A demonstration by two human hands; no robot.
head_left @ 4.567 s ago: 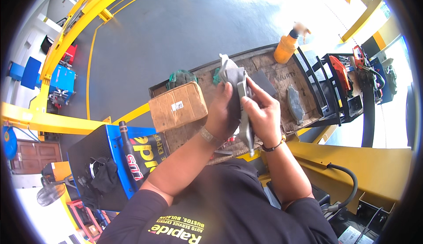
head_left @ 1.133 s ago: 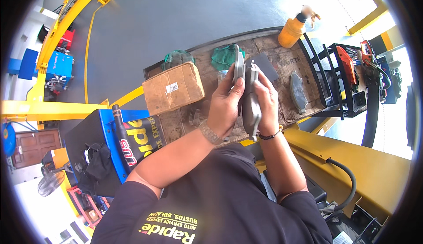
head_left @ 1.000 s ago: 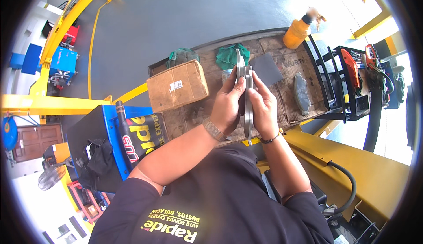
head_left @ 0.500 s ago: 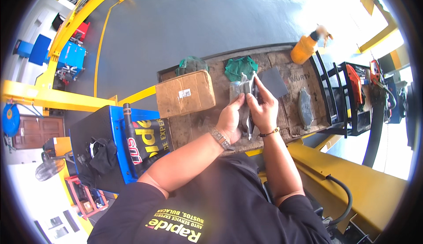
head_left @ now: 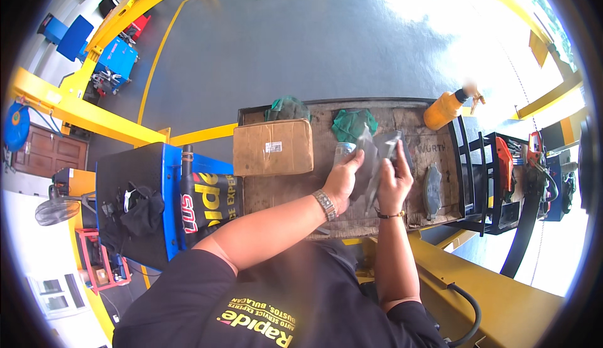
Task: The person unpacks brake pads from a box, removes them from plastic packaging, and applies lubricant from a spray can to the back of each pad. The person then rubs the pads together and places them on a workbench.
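My left hand [head_left: 342,183] grips a grey brake pad [head_left: 363,171], thumb on its face and fingers behind it. Close beside it, my right hand [head_left: 396,181] is closed around a second brake pad [head_left: 379,181], held upright; both pads are smeared by motion. Their upper ends stand slightly apart over the worn wooden bench top [head_left: 276,196]. Another brake pad [head_left: 433,191] lies flat to the right of my right hand. Just beyond my left hand is a small pale can or jar [head_left: 343,151], partly hidden. A dark flat sheet [head_left: 407,150] shows behind the right hand.
A closed cardboard box [head_left: 273,149] sits on the bench's left, with green cloths [head_left: 353,125] along the far side. An orange spray bottle [head_left: 443,110] stands at the far right corner. A black tool rack [head_left: 483,178] adjoins the right end; a blue cabinet [head_left: 169,191] stands left.
The two brake pads, close together before, have parted at the top and turned, with my right hand shifting right. The view has also shifted, so the bench sits lower.
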